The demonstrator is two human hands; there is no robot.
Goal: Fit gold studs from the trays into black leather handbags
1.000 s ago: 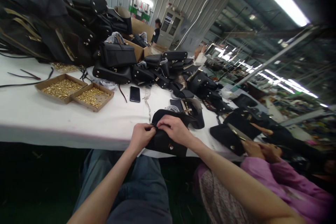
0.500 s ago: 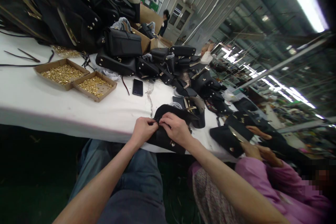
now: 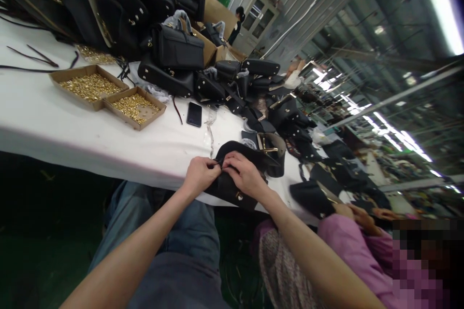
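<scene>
A black handbag (image 3: 232, 194) lies at the table's near edge, its flap folded back and a small gold-coloured fitting showing on its front. My left hand (image 3: 200, 175) is closed in a pinch at the bag's left side, on what looks like a thin black strap or edge of it. Close against it, my right hand (image 3: 243, 174) pinches the same spot, fingers bent over the bag. Whatever small part sits between the fingertips is hidden. Just behind is another open black bag (image 3: 279, 157) with a gold-coloured metal bar.
Two cardboard trays of gold-coloured fittings (image 3: 98, 67) (image 3: 159, 110) stand left on the white table (image 3: 155, 149). A phone (image 3: 194, 115) lies farther in. Black handbags (image 3: 181, 48) are heaped behind. To my right, a co-worker in pink sleeves (image 3: 339, 234) handles a black bag (image 3: 311, 198).
My view has tilted and shifted slightly. Both my hands stay pinched at the same place on the bag, with small finger movements. The co-worker's hands and bag have shifted a little.
</scene>
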